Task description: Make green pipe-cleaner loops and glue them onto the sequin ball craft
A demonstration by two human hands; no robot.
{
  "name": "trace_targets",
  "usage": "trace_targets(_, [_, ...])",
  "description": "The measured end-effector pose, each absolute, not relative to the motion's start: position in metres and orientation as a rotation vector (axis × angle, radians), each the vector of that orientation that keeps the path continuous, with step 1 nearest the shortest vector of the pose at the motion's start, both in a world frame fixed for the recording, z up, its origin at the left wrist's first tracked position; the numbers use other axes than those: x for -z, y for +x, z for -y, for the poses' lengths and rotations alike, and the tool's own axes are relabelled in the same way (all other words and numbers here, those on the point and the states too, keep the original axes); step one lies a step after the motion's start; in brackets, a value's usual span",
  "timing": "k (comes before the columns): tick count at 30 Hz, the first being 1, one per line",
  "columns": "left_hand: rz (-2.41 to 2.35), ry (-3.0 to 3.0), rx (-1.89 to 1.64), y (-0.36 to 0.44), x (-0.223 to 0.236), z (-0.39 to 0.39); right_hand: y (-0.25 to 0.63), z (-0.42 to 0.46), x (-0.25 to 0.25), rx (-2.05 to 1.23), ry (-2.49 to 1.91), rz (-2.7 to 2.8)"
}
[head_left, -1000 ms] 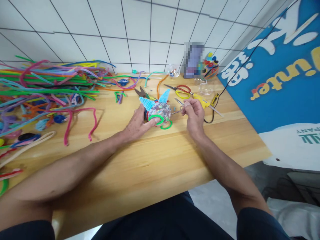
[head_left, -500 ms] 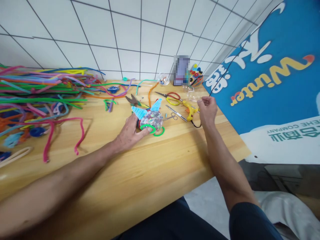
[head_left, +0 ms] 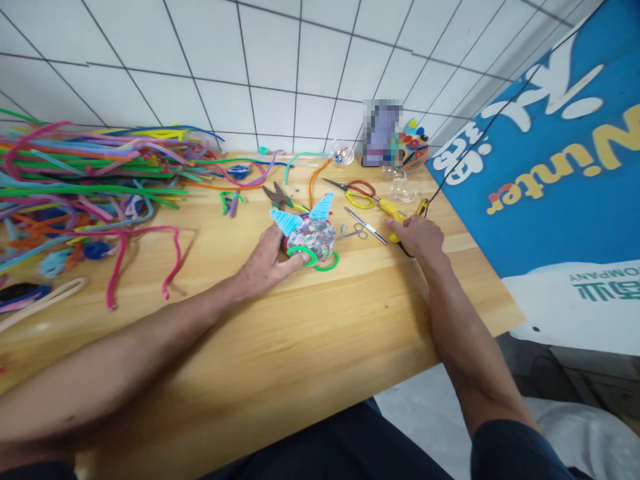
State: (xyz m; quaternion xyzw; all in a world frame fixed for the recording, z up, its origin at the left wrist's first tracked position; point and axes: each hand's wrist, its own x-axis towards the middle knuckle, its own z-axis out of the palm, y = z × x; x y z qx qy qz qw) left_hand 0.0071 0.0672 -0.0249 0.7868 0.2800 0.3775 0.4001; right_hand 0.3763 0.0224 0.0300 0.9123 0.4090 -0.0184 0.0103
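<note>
My left hand (head_left: 265, 263) is closed around a small handmade figure, with the thumb across its front. The figure has a clear ball body (head_left: 315, 235) filled with mixed colours, two light blue pipe-cleaner ears (head_left: 321, 207) and green pipe-cleaner loops (head_left: 327, 262) low on its front. At the right, my right hand (head_left: 423, 237) is closed on a yellow hot glue gun (head_left: 393, 211), which lies at the table surface; the hand hides part of its handle. Just behind that hand is a yellow and black piece (head_left: 424, 207) beside the black cord.
Pliers (head_left: 280, 197), red-and-yellow-handled scissors (head_left: 359, 192), a pen-like tool (head_left: 366, 225) and small scissors (head_left: 357, 232) lie around the figure. Pipe cleaners (head_left: 90, 167) heap at the left. Clear plastic domes (head_left: 403, 191) and a phone (head_left: 381, 137) stand near the tiled wall.
My right hand has moved from beside the cord down onto the glue gun and closed on it. The left hand keeps hold of the figure. The camera view has shifted slightly left.
</note>
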Motion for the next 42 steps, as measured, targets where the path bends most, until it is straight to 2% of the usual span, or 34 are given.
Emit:
trace_targets(7, [-0.728,2.017,-0.962,0.008,0.021,-0.068,0.375,-0.021,-0.029,0.157,2.912,-1.316])
trace_targets(12, [-0.714,2.031,-0.982,0.009,0.018,-0.068,0.386,-0.008,-0.036,0.182,3.153,-1.324])
trace_targets(15, [-0.709,2.038,-1.001,0.010,0.018,-0.068,0.387,0.008,-0.040,0.352,3.383,-1.616])
trace_targets(18, [-0.727,2.024,-1.003,0.011,0.016,-0.066,0.377,0.027,-0.048,0.672,3.500,-2.186])
trace_targets(20, [-0.746,1.978,-1.010,0.012,0.014,-0.066,0.366,0.037,-0.055,0.875,3.430,-2.373])
trace_targets(24, [-0.779,1.875,-1.042,0.015,0.013,-0.065,0.335,0.037,-0.064,1.252,3.178,-2.362])
trace_targets(30, [-0.763,1.886,-1.037,0.014,0.015,-0.065,0.295,0.022,-0.062,1.718,2.449,-2.690])
trace_targets(35, [-0.767,1.892,-1.037,0.012,0.016,-0.065,0.293,0.028,-0.055,1.812,2.327,-2.724])
trace_targets(42, [-0.779,1.890,-1.007,0.009,0.018,-0.064,0.294,0.035,-0.040,1.673,2.318,-2.786])
